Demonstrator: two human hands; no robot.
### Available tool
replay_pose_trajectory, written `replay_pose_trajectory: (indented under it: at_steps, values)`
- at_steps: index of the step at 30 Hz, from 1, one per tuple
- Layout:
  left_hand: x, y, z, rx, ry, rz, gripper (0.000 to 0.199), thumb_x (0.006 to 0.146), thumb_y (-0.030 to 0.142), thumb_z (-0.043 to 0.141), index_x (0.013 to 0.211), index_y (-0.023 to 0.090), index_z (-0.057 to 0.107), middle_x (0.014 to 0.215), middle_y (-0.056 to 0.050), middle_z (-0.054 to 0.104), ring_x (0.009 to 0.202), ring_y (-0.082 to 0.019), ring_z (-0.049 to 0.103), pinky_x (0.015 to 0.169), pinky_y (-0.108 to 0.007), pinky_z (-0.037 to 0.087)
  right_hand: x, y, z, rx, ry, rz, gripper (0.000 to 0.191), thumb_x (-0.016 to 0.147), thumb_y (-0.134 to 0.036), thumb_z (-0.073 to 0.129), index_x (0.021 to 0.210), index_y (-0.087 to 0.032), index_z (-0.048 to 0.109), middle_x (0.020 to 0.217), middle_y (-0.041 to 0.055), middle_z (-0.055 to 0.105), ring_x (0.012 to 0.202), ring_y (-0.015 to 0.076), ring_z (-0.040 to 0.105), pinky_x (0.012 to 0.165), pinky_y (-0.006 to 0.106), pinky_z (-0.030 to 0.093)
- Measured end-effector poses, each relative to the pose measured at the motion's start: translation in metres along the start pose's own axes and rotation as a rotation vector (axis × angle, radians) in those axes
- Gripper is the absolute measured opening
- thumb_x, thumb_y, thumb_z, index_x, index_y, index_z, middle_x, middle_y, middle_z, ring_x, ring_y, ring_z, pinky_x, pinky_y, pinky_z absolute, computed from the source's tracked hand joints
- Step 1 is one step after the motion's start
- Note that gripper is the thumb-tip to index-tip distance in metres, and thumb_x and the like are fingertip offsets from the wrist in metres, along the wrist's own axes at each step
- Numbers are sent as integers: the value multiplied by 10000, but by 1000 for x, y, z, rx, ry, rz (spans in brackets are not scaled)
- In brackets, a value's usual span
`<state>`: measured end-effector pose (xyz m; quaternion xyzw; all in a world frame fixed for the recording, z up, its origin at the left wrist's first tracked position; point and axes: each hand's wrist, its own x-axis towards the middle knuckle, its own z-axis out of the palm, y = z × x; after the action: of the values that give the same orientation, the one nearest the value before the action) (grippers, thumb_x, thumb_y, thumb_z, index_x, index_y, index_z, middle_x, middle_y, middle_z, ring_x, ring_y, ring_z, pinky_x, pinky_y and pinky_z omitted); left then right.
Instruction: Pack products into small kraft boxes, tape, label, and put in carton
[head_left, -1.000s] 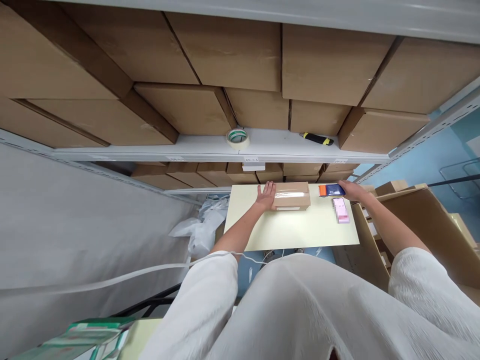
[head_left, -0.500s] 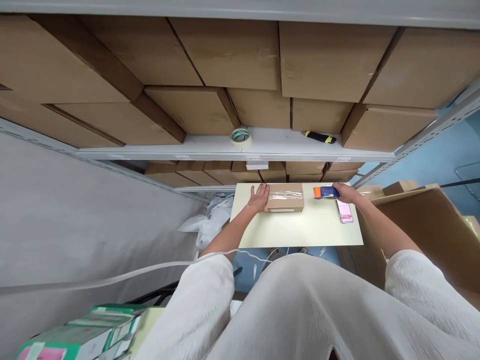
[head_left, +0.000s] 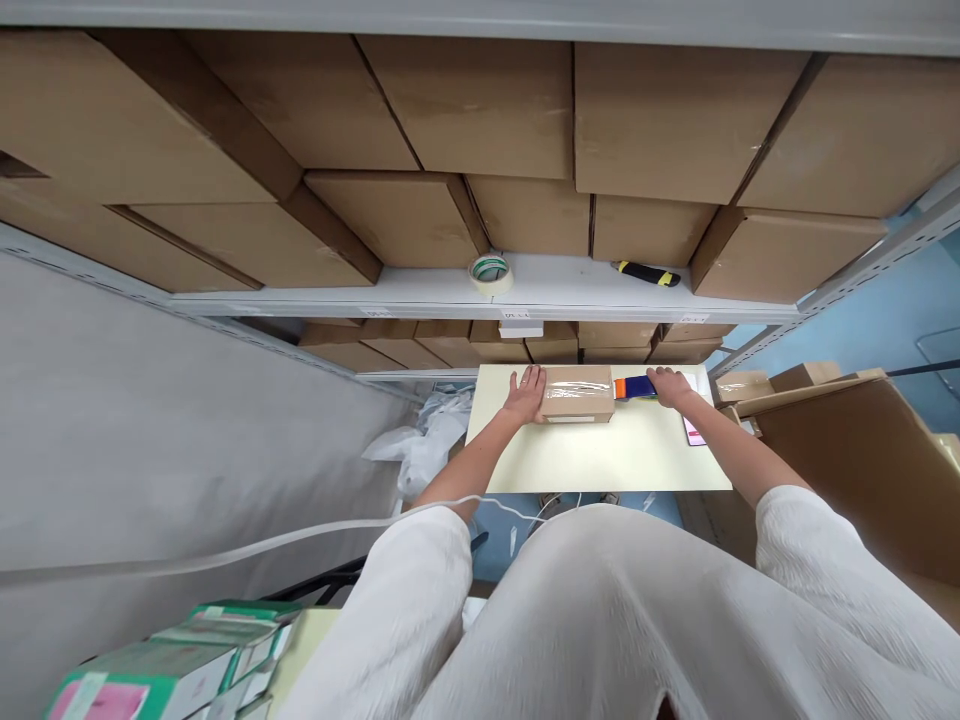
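A small brown cardboard box (head_left: pixel 577 393) with clear shiny tape along its top lies on a cream board. Against its left end rests my left hand (head_left: pixel 526 395), fingers stretched out and spread over the edge. My right hand (head_left: pixel 669 386) is closed around a blue and orange tape dispenser (head_left: pixel 636 387). The dispenser's orange end meets the box's right end; whether tape is sticking there I cannot make out. Below my right wrist, a phone with a pink screen (head_left: pixel 695 432) is partly covered.
The cream board (head_left: pixel 600 465) is my work surface. Ahead, a grey shelf (head_left: pixel 420 283) carries large cartons (head_left: pixel 465 110), a tape roll (head_left: pixel 491 273) and a black and yellow cutter (head_left: pixel 646 274). An open carton (head_left: pixel 840 450) stands right, plastic bags (head_left: pixel 431 445) left. A white cable (head_left: pixel 262 552) crosses left.
My right hand has brought the tape dispenser leftward, from a gap away up to the box's right end. My left hand stays at the left end. The view has shifted slightly.
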<state>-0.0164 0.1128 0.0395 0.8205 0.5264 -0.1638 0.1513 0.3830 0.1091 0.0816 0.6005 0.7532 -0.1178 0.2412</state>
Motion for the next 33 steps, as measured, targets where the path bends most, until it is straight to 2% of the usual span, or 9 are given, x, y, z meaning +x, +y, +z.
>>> replay_pose_trajectory:
  at_steps: [7,13,15,18,22,26,29,31,33]
  values:
    - [0,2,0,-2,19,7,1461,689,472,932,1761,87,17,1808,-309,57,1692,-473,-14,1340,-670,23,23,-14,-18,8,-30,31,698,850,-390,871,1417,-175,525,1355,263,639,1291,377,622,983,445,536]
    - [0,3,0,6,16,16,1452,694,486,916,1757,62,22,1808,-309,63,1691,-473,24,1340,-674,48,45,-32,-35,-18,-96,65,679,795,-313,896,1392,-144,618,1353,283,671,1305,410,651,974,489,576]
    - [0,2,0,6,22,11,1440,698,482,912,1760,74,30,1809,-305,69,1691,-476,25,1340,-675,52,48,-46,-33,-30,-140,72,638,744,-298,920,1317,-154,678,1293,279,708,1271,433,675,937,509,590]
    - [-3,1,0,6,26,17,1420,715,491,901,1768,116,25,1816,-286,69,1693,-471,22,1338,-677,55,43,-57,-23,-9,-231,51,577,734,-284,905,1262,-174,700,1202,237,753,1179,406,730,895,491,595]
    - [-4,-2,0,-8,23,25,1438,708,477,916,1767,117,12,1815,-291,62,1694,-465,8,1340,-667,56,26,-35,-9,30,-278,118,613,749,-337,876,1304,-183,665,1120,190,764,1048,344,770,832,407,593]
    - [-3,-4,1,-19,16,32,1454,716,468,908,1760,99,-34,1815,-295,35,1693,-469,-27,1340,-664,63,4,2,0,252,-275,173,647,789,-495,829,1304,-157,629,1004,147,758,882,288,750,716,350,573]
    - [-3,-4,2,-22,16,30,1455,726,475,893,1758,108,-65,1816,-291,20,1691,-471,-38,1335,-674,78,-13,14,9,502,-266,255,597,976,-672,560,1252,-146,624,920,146,755,791,261,723,674,340,559]
    - [-3,-4,2,-22,17,27,1460,722,478,899,1758,111,-63,1816,-291,17,1690,-471,-46,1336,-670,79,-26,14,14,635,-230,300,568,1060,-649,373,1229,-162,611,971,157,763,791,251,721,665,325,553]
    - [-4,-3,1,-26,13,27,1460,718,476,911,1760,108,-44,1816,-292,14,1691,-468,-43,1340,-661,78,-44,11,15,719,-170,290,495,1082,-594,341,1198,-185,595,1056,150,766,835,247,722,688,314,550]
